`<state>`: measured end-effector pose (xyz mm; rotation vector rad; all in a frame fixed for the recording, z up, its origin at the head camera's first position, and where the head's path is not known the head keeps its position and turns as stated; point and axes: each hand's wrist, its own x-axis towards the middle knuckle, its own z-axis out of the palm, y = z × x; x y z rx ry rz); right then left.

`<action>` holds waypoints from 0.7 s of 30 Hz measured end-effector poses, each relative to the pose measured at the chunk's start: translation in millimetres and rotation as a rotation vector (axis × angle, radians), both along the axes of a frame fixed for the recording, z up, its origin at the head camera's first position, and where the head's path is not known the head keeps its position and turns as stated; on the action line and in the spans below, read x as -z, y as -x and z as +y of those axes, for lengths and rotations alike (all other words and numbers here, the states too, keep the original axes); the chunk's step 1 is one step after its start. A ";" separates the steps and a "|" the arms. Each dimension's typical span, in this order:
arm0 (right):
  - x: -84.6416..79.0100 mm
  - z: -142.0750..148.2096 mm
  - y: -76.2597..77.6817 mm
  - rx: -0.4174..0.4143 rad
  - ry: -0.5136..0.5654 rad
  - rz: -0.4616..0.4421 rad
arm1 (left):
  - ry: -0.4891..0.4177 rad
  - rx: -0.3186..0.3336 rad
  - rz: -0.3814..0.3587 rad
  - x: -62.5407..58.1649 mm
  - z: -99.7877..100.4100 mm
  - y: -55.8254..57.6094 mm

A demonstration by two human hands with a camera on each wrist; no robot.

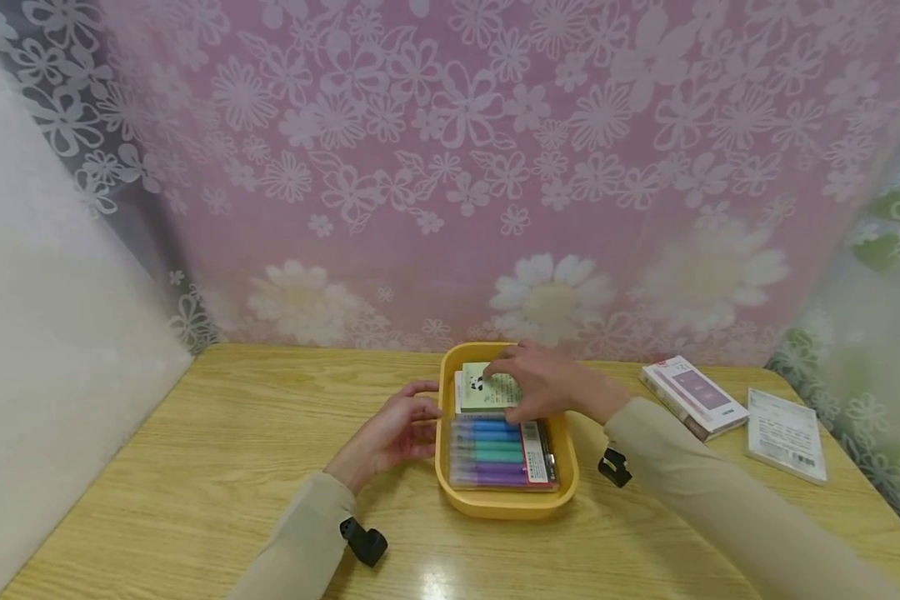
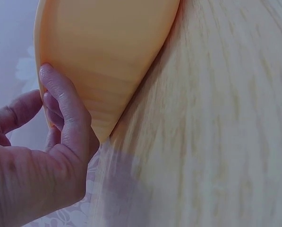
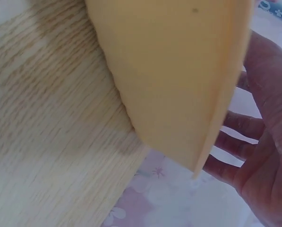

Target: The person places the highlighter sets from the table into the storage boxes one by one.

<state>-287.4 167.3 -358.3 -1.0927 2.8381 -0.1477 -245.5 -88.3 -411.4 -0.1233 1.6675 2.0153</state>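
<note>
Standing on the wood-grain table (image 1: pixel 217 467), the yellow tray (image 1: pixel 510 506) contains a green pad (image 1: pixel 495 397) at its far end and a clear pack of pens (image 1: pixel 498 454) at its near end. The pad bears a panda print and lies over a white item (image 1: pixel 458 398), of which only the edge is visible. The pens run from blue through green to purple; a white barcode label covers part of their right side.

Left hand (image 1: pixel 397 429): positioned at the tray's left wall. Fingers are loosely bent; fingertips touch the outer wall near the rim.

Right hand (image 1: pixel 543 379): positioned over the far right of the tray. Thumb and forefinger are apart, spanning the pad; whether they grip it cannot be determined. In the right wrist view, the other fingers are separated beyond the tray wall.

Right of the tray, a white box with a purple panel (image 1: pixel 696 397) lies tilted beside a flat white pack (image 1: pixel 786 435). A pink floral curtain (image 1: pixel 450 183) hangs behind the table.
</note>
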 end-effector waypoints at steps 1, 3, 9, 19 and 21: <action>1.1 -0.3 0.6 -0.002 0.001 0.000 | 0.003 -0.003 0.001 -0.3 0.1 -0.3; 2.7 -1.1 1.3 0.004 -0.001 -0.010 | 0.008 -0.006 0.002 -0.5 0.3 -0.7; 6.4 -3.7 2.7 0.023 -0.032 -0.018 | 0.009 -0.009 0.001 -1.7 1.0 -2.1; 7.1 -2.7 -1.6 0.024 -0.004 0.010 | 0.047 -0.026 0.023 -5.1 1.8 -3.6; 5.8 -1.3 -3.8 0.024 0.018 0.011 | 0.060 -0.032 0.029 -5.6 2.0 -4.1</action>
